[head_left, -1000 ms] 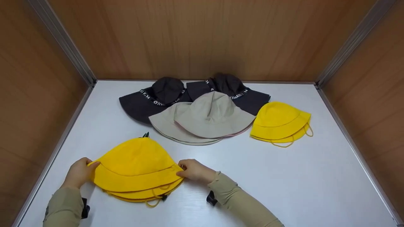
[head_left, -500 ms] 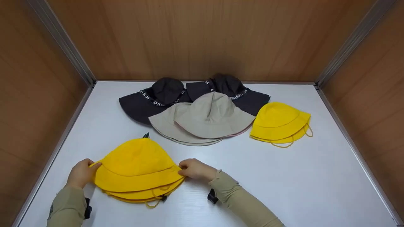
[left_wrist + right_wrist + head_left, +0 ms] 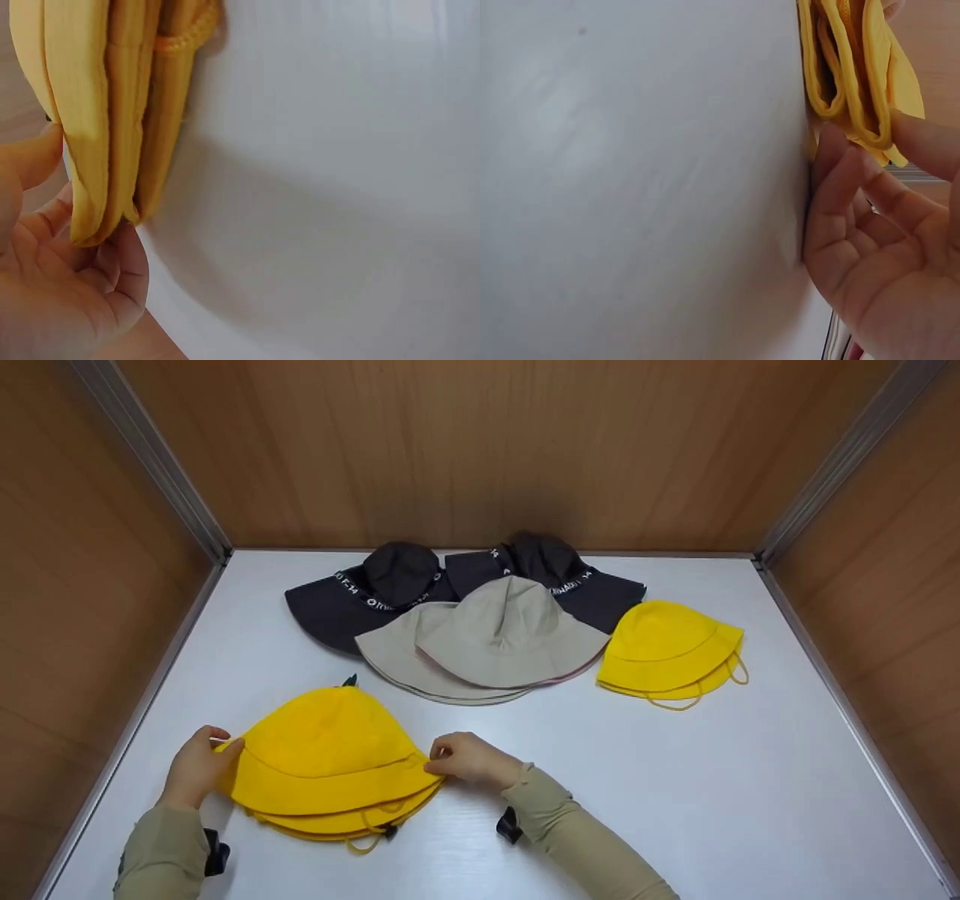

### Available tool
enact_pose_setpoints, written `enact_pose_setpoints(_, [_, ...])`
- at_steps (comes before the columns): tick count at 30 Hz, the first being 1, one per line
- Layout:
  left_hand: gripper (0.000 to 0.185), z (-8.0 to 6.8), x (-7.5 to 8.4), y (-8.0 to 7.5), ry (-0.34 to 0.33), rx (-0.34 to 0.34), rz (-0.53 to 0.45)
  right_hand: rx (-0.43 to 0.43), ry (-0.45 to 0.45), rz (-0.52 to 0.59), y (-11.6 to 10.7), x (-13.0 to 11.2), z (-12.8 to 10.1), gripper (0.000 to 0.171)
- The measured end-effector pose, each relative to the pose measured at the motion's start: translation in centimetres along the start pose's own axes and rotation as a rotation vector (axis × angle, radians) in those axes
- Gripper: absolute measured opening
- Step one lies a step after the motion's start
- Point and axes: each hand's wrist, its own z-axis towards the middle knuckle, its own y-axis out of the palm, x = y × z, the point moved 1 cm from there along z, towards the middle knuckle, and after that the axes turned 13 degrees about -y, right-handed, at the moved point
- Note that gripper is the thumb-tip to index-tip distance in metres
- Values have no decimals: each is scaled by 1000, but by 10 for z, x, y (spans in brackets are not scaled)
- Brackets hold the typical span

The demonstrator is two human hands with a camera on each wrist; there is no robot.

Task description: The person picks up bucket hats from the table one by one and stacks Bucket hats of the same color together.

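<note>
A stack of yellow bucket hats (image 3: pixel 330 746) lies flattened at the front left of the white table, brims toward the person. A loop of cord and a small black toggle hang from its lower edge, and a dark green tip sticks out behind the crown. My left hand (image 3: pixel 196 769) holds the brim's left end, thumb on top and fingers curled beneath. At the opposite end, my right hand (image 3: pixel 472 760) pinches the brim. In the left wrist view, the layered yellow brims (image 3: pixel 90 150) sit between thumb and fingers. The right wrist view shows folded brim edges (image 3: pixel 870 112) against the thumb.
Two overlapping beige bucket hats (image 3: pixel 510 637) lie mid-table, in front of black hats (image 3: pixel 330 611) with white lettering by the back wall. A yellow hat (image 3: pixel 667 649) with cord rests to their right. Wooden panels (image 3: pixel 480 450) enclose the table (image 3: pixel 675 810) on three sides.
Both hands have shifted slightly to the right along with the near yellow hats. The left index finger has lifted a little off the brim. The other hats stay put.
</note>
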Motion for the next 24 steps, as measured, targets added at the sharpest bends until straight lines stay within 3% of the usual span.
enact_pose_setpoints(6, [56,-15,19,12,64,163,-38,17,30,87,-7,6,-11,19])
enact_pose_setpoints(10, [51,-24,32,24,118,196,-65,44,49,157,-14,13,-21,15])
enact_pose_setpoints(15, [42,-40,55,47,191,100,-106,83,82,276,-24,25,-38,15])
enact_pose_setpoints(20, [35,-56,83,81,190,-40,-237,141,101,329,-37,40,-55,19])
enact_pose_setpoints(24, [28,-67,103,110,229,-70,-325,189,113,342,-48,50,-68,20])
